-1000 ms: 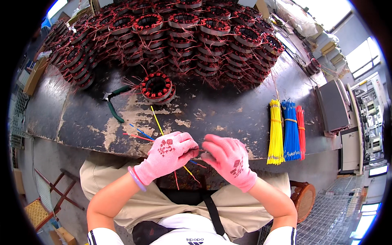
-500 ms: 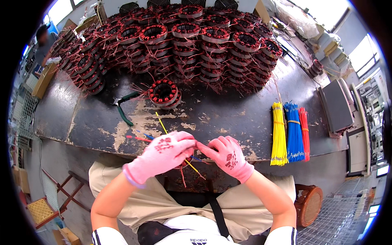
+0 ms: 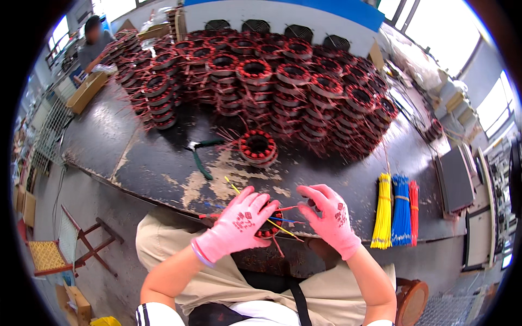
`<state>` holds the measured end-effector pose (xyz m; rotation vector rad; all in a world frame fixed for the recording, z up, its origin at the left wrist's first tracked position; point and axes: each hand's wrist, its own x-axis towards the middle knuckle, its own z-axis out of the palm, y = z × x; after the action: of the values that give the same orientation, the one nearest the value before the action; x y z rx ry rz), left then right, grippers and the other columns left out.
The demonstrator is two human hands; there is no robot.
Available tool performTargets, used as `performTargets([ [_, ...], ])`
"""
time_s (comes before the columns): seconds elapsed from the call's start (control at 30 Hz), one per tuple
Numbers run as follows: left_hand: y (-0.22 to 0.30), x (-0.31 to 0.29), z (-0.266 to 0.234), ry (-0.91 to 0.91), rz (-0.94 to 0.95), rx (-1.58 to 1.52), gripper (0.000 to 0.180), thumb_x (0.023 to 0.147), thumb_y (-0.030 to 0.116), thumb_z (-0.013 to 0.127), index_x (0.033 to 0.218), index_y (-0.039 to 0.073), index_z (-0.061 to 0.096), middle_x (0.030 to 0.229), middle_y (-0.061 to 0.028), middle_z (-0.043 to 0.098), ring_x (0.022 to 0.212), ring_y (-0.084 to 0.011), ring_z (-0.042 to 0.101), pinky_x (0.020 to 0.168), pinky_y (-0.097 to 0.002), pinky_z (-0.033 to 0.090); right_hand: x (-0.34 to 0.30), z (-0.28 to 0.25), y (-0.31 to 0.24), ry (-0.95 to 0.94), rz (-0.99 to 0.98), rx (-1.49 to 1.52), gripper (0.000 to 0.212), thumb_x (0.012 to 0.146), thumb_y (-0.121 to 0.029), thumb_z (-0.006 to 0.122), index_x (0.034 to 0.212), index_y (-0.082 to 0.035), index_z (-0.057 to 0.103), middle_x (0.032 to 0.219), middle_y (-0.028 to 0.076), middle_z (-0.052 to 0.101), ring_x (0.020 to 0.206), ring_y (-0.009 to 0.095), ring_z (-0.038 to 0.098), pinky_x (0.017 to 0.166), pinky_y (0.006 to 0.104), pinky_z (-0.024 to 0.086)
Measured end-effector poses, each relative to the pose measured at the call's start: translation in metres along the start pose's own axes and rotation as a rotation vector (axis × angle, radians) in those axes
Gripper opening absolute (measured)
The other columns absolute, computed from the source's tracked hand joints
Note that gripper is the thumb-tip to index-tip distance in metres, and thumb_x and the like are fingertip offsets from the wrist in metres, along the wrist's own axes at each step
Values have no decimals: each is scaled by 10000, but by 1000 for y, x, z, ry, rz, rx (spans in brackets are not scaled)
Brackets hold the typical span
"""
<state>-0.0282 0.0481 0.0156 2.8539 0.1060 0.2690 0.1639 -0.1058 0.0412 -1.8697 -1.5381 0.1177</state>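
Note:
My left hand [image 3: 242,220], in a pink glove, grips a small ring-shaped motor stator [image 3: 275,224] with red windings at the table's front edge, above my lap. A yellow wire [image 3: 289,233], a blue wire [image 3: 291,221] and a red lead [image 3: 287,208] stick out of it on the right. The yellow wire's other end shows beyond my left fingers; the palm hides much of the ring. Just right of the lead ends, my gloved right hand [image 3: 329,216] has its thumb and forefinger apart, with nothing visible between them.
Two stacked stators [image 3: 257,149] sit ahead, beside green-handled cutters [image 3: 200,157]. Many more stators [image 3: 293,76] are piled across the back. Bundles of yellow wires [image 3: 383,212], blue wires [image 3: 401,212] and red wires [image 3: 414,212] lie at right. Another person [image 3: 93,46] is at far left.
My right hand has moved away from the left, and its fingers have parted. The left hand has turned, showing more of the stator. The whole view has shifted with my head.

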Motion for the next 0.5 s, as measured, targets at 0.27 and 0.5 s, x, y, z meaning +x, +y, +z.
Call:
performTargets([
  [0.27,-16,-52,5,72,-285,139,853,736,581,759,1363,38,560,1341,-206,549,1315,-387,474,1169,-498,317,141,140,-96,-515,-206,-149,579,966,-345,585,1368,61,489,1437,268,503,1266,387,545,1037,442,471],
  [0.5,-14,-44,5,72,-237,106,833,761,564,752,1343,3,552,1365,-196,517,1351,-370,434,1216,-495,252,225,210,-77,-636,81,-862,1204,654,-819,703,1421,74,450,1444,232,488,1295,339,516,1041,419,448],
])
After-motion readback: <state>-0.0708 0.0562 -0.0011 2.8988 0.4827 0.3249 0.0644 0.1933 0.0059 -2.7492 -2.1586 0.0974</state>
